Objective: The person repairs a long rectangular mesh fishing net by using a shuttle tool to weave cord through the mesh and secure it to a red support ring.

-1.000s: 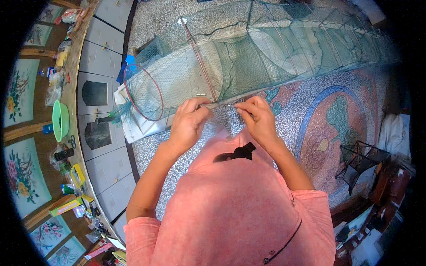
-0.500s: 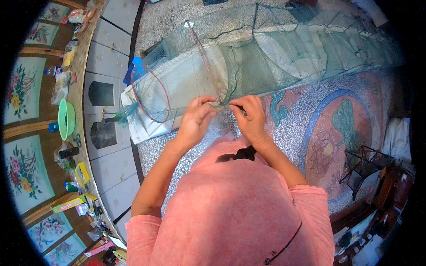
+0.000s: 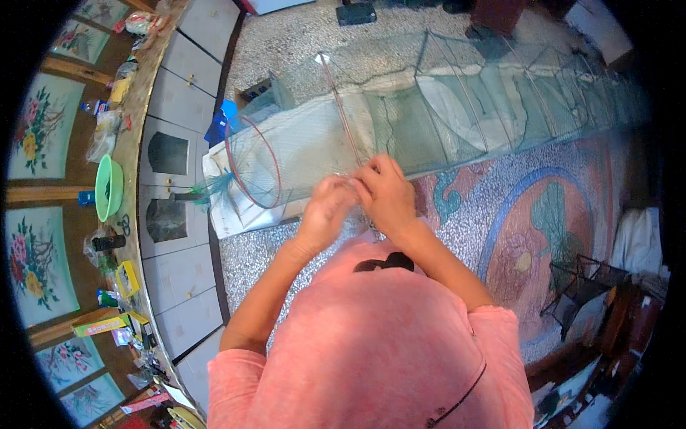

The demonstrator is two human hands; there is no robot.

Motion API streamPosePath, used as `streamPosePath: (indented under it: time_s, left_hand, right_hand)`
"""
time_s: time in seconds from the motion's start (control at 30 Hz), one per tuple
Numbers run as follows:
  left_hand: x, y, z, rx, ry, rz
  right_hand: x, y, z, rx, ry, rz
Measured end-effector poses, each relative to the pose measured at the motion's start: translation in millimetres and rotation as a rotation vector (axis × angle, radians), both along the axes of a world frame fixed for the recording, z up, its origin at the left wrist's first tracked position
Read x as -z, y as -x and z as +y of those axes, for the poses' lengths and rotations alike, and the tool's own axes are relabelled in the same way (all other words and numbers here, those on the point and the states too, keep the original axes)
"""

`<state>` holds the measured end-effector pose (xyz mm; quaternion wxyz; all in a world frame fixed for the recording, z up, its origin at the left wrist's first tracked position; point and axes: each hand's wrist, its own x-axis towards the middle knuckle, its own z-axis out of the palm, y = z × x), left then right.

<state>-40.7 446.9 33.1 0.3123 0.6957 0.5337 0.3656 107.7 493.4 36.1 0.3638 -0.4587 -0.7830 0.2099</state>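
A long green mesh net (image 3: 400, 129) with several cross rods lies stretched over a pale padded board (image 3: 227, 223). A red hoop (image 3: 277, 175) is at its left end. My right hand (image 3: 387, 193) is closed at the net's near edge, by the foot of a reddish rod (image 3: 337, 107), its fingertips hiding what it pinches. My left hand (image 3: 329, 209) is beside it, fingers curled toward the right hand but smeared by motion, so what it holds is unclear.
On the left run white cabinets (image 3: 179, 257) under a cluttered counter with a green basin (image 3: 108, 187). A dark folding frame (image 3: 579, 289) and a white bundle (image 3: 634, 243) sit at the right. A dark case (image 3: 355, 13) lies beyond the net on the speckled floor.
My right hand has moved left and closed in beside my left hand, which has moved right and down. The whole scene sits slightly lower in the view.
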Motion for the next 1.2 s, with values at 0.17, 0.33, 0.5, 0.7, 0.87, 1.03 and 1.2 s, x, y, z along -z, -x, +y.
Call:
streamPosePath:
  time_s: [0.17, 0.33, 0.5, 0.7, 0.87, 1.03, 1.2]
  left_hand:
    - [3.4, 0.7, -0.8, -0.019, -0.027, -0.033]
    - [11.5, -7.3, -1.8, -0.133, -0.072, 0.051]
    - [-15.9, -27.1, 8.3, -0.243, -0.226, -0.045]
    - [1.2, -33.3, 17.0, -0.110, -0.177, 0.014]
    - [-5.8, -15.9, 12.0, -0.144, 0.109, -0.374]
    - [-18.3, 3.0, 10.4, -0.014, 0.065, -0.234]
    - [-25.3, -0.7, 20.3, -0.056, 0.229, -0.472]
  right_hand:
    - [-23.5, 5.0, 4.8, -0.072, -0.159, -0.146]
    - [-60.6, 30.1, 9.0, -0.378, -0.281, 0.316]
    - [-136.4, -65.4, 16.5, -0.362, 0.069, 1.027]
    - [-170.0, -108.6, 9.8, -0.384, -0.031, 0.854]
    - [-186.4, -113.2, 32.7, -0.256, -0.318, -0.024]
    - [-178.5, -175.5, 54.8, -0.188, 0.543, -0.286]
    - [-150.2, -173.7, 81.3, 0.215, 0.172, 0.165]
